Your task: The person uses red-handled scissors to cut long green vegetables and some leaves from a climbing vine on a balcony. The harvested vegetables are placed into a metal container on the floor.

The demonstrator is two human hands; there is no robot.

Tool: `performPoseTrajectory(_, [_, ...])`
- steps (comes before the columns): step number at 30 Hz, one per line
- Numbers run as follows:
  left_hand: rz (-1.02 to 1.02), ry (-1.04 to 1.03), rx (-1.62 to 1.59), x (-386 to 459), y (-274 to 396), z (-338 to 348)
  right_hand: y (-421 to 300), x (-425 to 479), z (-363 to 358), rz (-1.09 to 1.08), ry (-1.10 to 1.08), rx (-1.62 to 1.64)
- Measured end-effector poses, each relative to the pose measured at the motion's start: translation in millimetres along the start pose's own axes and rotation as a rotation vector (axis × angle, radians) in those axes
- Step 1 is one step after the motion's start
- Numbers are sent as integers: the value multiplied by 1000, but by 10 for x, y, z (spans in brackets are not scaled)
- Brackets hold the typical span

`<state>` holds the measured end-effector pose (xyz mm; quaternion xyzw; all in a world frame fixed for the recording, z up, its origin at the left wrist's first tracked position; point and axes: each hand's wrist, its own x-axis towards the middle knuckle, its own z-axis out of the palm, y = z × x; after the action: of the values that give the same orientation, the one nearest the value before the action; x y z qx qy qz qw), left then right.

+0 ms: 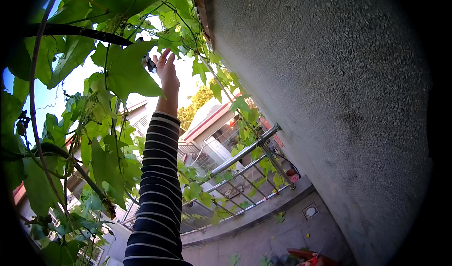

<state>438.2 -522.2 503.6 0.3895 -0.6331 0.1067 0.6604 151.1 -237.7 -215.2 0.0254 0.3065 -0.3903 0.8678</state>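
Note:
My left hand (166, 68), at the end of a striped sleeve, is raised among the climbing vine's leaves. Its fingers are spread and nothing shows in them. Just left of the fingertips hangs a dark, shrivelled blossom (149, 64); whether they touch, I cannot tell. A broad green leaf (129, 68) covers part of it. Behind that leaf runs a long, dark, slender gourd (81, 32). Lower on the left, a second long gourd (83, 176) hangs with a withered tip. My right hand (316, 261), cut off by the bottom edge, grips a red-handled tool (312, 261), perhaps scissors.
A rough pebble-dash wall (335, 89) rises close on the right. Ahead, a metal railing (243, 156) with vines on it stands on a curved concrete ledge (254, 211). A floor drain (310, 211) lies in the paving by the wall. A thin brown stem (32, 89) crosses the left side.

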Motion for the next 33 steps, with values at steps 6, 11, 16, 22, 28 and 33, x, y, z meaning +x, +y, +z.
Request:
performPoseTrajectory(6, [-382, 135, -300, -557, 446, 234, -29, 1, -5, 4, -1, -17])
performPoseTrajectory(11, [-336, 17, -428, -1322, 790, 223, -95, -27, -15, -10, 8, -37])
performPoseTrajectory(16, [-143, -20, -457, -1437, 1052, 131, -178, -11, 22, 5, -1, -71])
performPoseTrajectory(22, [-158, 22, -673, -1530, 1133, 132, -224, -7, 84, 15, -20, -108])
performPoseTrajectory(28, [-219, 117, -719, -1563, 1140, 150, -215, -31, 110, 20, -35, -134])
performPoseTrajectory(33, [-334, 178, -731, -1458, 1036, 91, -242, -81, 124, 9, -35, -156])
